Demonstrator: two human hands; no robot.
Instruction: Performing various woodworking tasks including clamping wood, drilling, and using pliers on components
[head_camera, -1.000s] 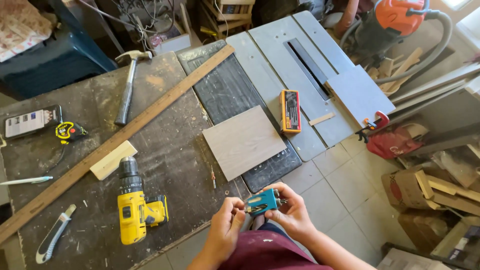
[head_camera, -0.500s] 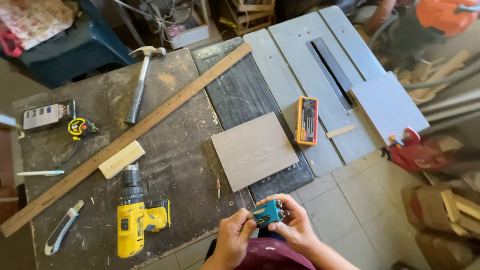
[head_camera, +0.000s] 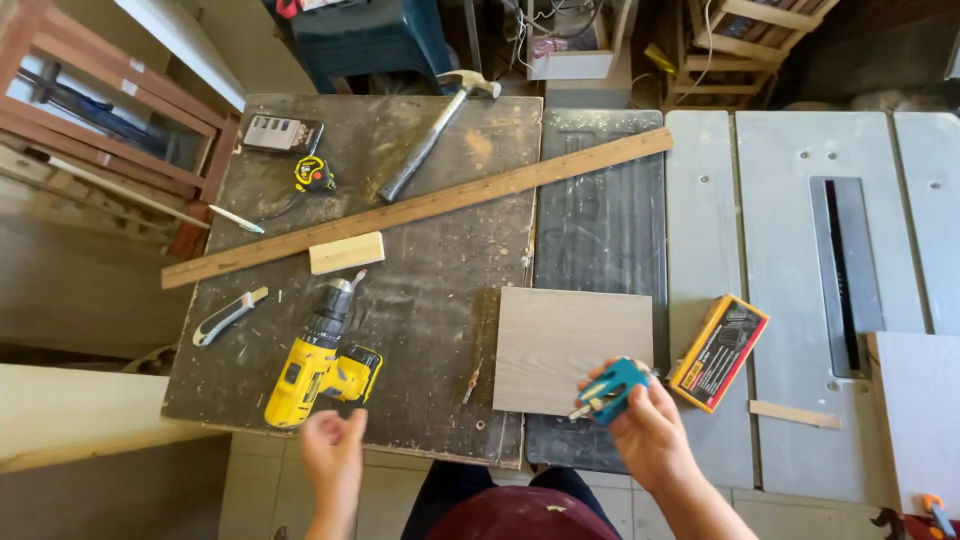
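My right hand (head_camera: 648, 430) grips a small blue jig (head_camera: 612, 390) with a metal bit sticking out, held just over the near right corner of a square grey panel (head_camera: 570, 345). My left hand (head_camera: 333, 448) is empty with fingers apart, hovering at the table's near edge just below a yellow cordless drill (head_camera: 318, 362). A small screw or bit (head_camera: 471, 383) lies on the table between the drill and the panel.
On the dark worktable (head_camera: 430, 260) lie a long wooden strip (head_camera: 420, 207), a hammer (head_camera: 432, 131), a small wood block (head_camera: 346, 252), a tape measure (head_camera: 314, 174), a utility knife (head_camera: 229, 315) and a pencil (head_camera: 236, 219). A yellow-and-black case (head_camera: 718, 351) rests on the grey saw table (head_camera: 780, 240).
My left hand let go of the blue jig and moved left toward the drill. My right hand now holds the jig alone over the panel. The view shifted.
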